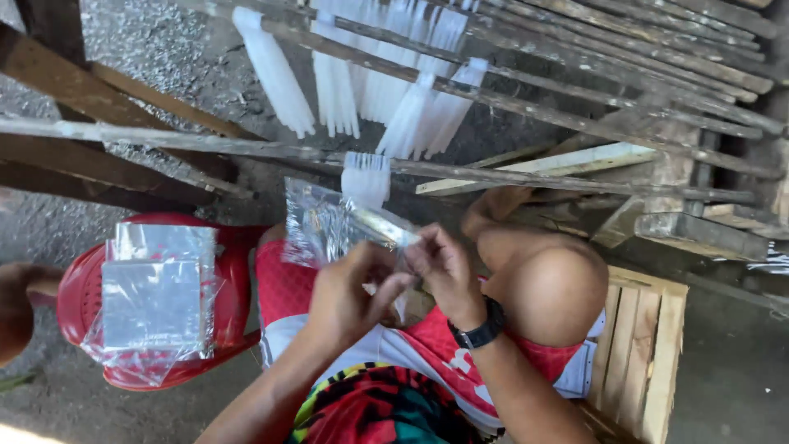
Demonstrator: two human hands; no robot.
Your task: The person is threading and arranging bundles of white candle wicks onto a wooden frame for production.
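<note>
Both my hands are raised in front of my lap around a clear plastic bag (325,224). My left hand (352,289) pinches the bag's near end from below. My right hand (444,267), with a black watch on its wrist, grips the same end from the right. A short bunch of white candles (366,177) hangs on a wooden rail (509,174) just above the bag. Longer bunches of white candles (362,78) hang from the rails further back.
A red plastic stool (234,288) at my left carries a stack of clear plastic bags (156,300). A wooden crate (645,353) stands by my right knee. Several wooden slats and beams (657,74) cross the top. Part of another person's limb (16,308) shows at the left edge.
</note>
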